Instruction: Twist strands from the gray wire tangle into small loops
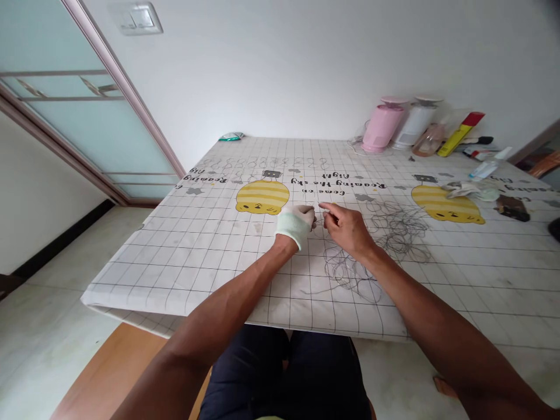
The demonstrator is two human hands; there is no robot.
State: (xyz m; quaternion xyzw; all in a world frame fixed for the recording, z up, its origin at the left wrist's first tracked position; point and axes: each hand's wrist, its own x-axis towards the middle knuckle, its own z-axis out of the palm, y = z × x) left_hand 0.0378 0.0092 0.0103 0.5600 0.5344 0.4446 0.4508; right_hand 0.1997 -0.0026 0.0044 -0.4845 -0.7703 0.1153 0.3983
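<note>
Working over a grid-printed counter, the person is keeping a white-gloved left hand in a narrow grip just beside a yellow cartoon print, anything held too thin to make out. The bare right hand is pinching narrowly, close to the left, held item also unclear. A loose tangle of thin dark wire is lying under and right of it, with a pink canister and a white canister standing farther back.
</note>
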